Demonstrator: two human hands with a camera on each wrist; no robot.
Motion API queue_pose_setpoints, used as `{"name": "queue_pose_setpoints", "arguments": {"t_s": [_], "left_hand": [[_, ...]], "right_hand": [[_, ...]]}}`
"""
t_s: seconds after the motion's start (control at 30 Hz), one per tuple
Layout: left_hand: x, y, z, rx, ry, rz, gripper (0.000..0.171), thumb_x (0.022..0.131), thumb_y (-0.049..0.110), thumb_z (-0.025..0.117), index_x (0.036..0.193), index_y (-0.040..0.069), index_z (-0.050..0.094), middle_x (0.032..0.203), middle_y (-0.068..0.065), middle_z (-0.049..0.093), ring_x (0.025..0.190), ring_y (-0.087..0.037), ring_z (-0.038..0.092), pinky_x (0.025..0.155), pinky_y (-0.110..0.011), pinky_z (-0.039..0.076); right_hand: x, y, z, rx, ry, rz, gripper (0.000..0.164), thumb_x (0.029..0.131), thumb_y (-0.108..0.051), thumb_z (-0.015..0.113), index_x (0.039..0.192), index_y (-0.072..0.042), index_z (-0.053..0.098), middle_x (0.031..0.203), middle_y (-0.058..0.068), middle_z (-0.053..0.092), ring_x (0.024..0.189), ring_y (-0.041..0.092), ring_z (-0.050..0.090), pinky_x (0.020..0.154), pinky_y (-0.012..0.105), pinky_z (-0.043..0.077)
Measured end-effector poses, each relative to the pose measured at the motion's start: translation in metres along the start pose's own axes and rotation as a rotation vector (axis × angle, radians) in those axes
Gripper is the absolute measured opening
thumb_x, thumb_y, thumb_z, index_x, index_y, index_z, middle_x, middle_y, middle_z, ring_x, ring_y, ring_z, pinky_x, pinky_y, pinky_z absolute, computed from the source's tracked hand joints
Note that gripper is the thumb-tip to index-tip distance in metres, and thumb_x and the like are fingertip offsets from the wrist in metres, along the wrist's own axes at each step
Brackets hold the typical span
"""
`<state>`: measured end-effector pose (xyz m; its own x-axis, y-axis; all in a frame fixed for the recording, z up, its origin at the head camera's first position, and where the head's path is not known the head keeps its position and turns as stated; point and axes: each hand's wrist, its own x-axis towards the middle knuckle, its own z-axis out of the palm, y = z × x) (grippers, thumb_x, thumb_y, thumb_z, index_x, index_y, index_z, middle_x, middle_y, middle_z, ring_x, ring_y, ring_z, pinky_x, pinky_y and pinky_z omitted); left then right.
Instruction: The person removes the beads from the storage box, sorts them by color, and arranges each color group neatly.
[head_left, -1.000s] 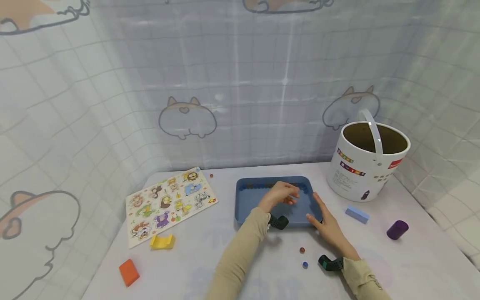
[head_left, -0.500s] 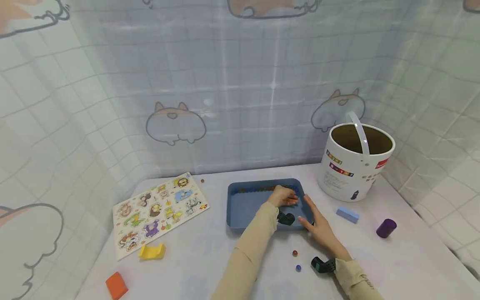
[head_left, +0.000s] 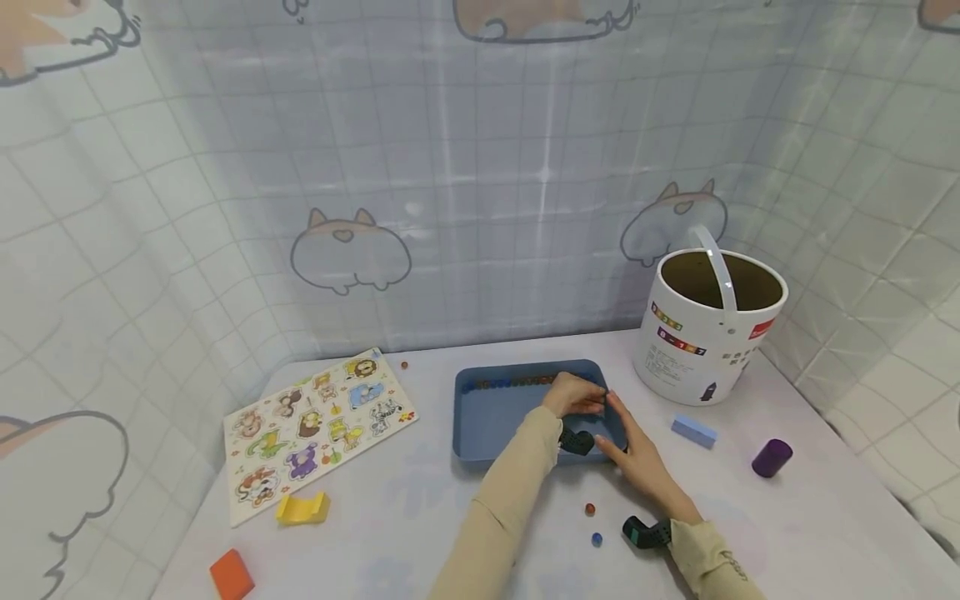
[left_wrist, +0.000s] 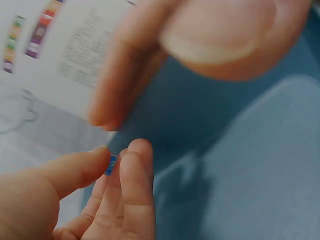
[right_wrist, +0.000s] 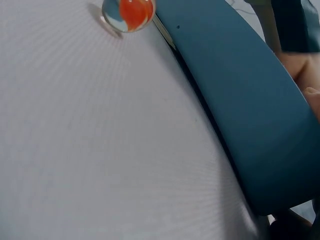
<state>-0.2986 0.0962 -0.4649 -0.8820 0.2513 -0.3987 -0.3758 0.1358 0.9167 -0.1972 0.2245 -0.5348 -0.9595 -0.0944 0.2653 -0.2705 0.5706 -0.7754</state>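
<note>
My left hand point(head_left: 576, 394) is over the right end of a shallow blue tray point(head_left: 468, 461). In the left wrist view, its thumb and fingertips pinch a small blue marble point(left_wrist: 111, 165), mostly hidden by the fingers. Close by, my right hand point(head_left: 643, 462) lies along the tray's right end, index finger extended and thumb at the front right corner. Its fingertips come near the left ones. Marbles point(head_left: 510, 382) line the tray's back wall in a row. In front of the tray lie a reddish marble point(head_left: 590, 509) and a blue-swirled marble point(head_left: 597, 540).
A white bucket point(head_left: 678, 367) with a handle stands at the back right. Near it lie a light blue block point(head_left: 693, 431) and a purple cylinder point(head_left: 772, 458). On the left are an animal puzzle board point(head_left: 322, 433), a yellow block point(head_left: 303, 509) and an orange block point(head_left: 232, 575).
My left hand has lowered from above the tray and moved right, its fingertips now beside the right hand's. More of the marble row shows. The right hand stays at the tray's right end.
</note>
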Motion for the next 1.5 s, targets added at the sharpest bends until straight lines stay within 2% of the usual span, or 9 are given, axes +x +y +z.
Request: {"name": "queue_pose_setpoints", "arguments": {"t_s": [0.13,0.27,0.47,0.67,0.77,0.9,1.03,1.27,1.5], "left_hand": [[-0.003,0.004,-0.009,0.013,-0.083,0.041,0.019,0.090,0.008,0.068,0.106,-0.003,0.070,0.094,-0.015,0.072,0.081,-0.024,0.073,0.072,-0.028,0.059],[-0.016,0.013,-0.014,0.019,-0.207,0.092,0.018,0.093,0.014,0.065,0.107,0.002,0.067,0.090,-0.008,0.070,0.074,-0.014,0.069,0.079,-0.031,0.058],[-0.048,0.021,-0.023,0.058,-0.291,0.173,0.020,0.094,0.013,0.061,0.110,0.000,0.063,0.082,-0.003,0.066,0.067,-0.011,0.064,0.079,-0.037,0.057],[-0.086,0.004,-0.032,0.151,-0.336,0.221,0.023,0.093,0.012,0.060,0.112,-0.002,0.062,0.082,-0.007,0.067,0.061,-0.010,0.063,0.081,-0.047,0.056],[-0.105,-0.012,-0.037,0.265,-0.329,0.273,0.014,0.092,0.013,0.062,0.104,0.004,0.064,0.085,-0.014,0.070,0.059,-0.011,0.062,0.072,-0.044,0.058],[-0.128,-0.036,-0.043,0.434,-0.298,0.336,0.006,0.091,0.013,0.066,0.096,0.009,0.065,0.081,-0.012,0.071,0.056,-0.018,0.063,0.056,-0.034,0.055],[-0.144,-0.056,-0.047,0.549,-0.262,0.336,0.006,0.088,0.013,0.070,0.091,0.011,0.066,0.068,-0.005,0.067,0.049,-0.017,0.059,0.045,-0.025,0.046],[-0.155,-0.085,-0.039,0.756,-0.218,0.399,0.009,0.082,0.011,0.076,0.081,0.013,0.067,0.057,0.009,0.057,0.045,0.000,0.048,0.046,-0.016,0.039],[-0.165,-0.095,-0.035,0.892,-0.162,0.429,0.013,0.077,0.014,0.081,0.077,0.013,0.068,0.054,0.011,0.051,0.047,0.001,0.042,0.047,-0.015,0.035]], "right_hand": [[-0.001,0.002,-0.004,-0.009,-0.007,0.016,0.075,0.095,-0.030,0.060,0.156,-0.016,0.017,0.161,0.020,0.016,0.143,0.049,0.023,0.107,0.068,0.026],[0.000,0.003,-0.013,-0.024,-0.009,0.031,0.076,0.096,-0.030,0.058,0.157,-0.016,0.015,0.161,0.021,0.015,0.142,0.050,0.023,0.106,0.069,0.026],[0.006,0.002,-0.022,-0.036,-0.003,0.024,0.075,0.096,-0.030,0.058,0.156,-0.012,0.016,0.161,0.021,0.016,0.142,0.051,0.022,0.108,0.068,0.024],[0.005,0.001,-0.019,-0.027,0.000,0.001,0.076,0.095,-0.028,0.060,0.156,-0.010,0.018,0.161,0.021,0.017,0.142,0.050,0.023,0.107,0.068,0.025],[0.004,0.002,-0.015,-0.023,-0.010,0.001,0.075,0.096,-0.030,0.059,0.156,-0.011,0.017,0.161,0.020,0.016,0.143,0.050,0.021,0.108,0.068,0.024],[0.004,0.001,-0.014,-0.025,-0.016,0.013,0.075,0.096,-0.031,0.058,0.156,-0.012,0.017,0.161,0.020,0.015,0.143,0.049,0.021,0.109,0.068,0.023],[0.003,0.000,-0.013,-0.020,-0.014,0.018,0.076,0.096,-0.030,0.059,0.156,-0.011,0.018,0.161,0.020,0.015,0.144,0.049,0.020,0.109,0.067,0.022],[0.002,-0.002,-0.010,-0.014,0.000,-0.009,0.076,0.095,-0.028,0.061,0.155,-0.008,0.019,0.161,0.021,0.016,0.143,0.049,0.021,0.109,0.066,0.024],[0.001,-0.001,-0.003,0.000,-0.017,0.002,0.076,0.095,-0.029,0.061,0.155,-0.010,0.018,0.161,0.021,0.016,0.144,0.049,0.021,0.109,0.066,0.023]]}}
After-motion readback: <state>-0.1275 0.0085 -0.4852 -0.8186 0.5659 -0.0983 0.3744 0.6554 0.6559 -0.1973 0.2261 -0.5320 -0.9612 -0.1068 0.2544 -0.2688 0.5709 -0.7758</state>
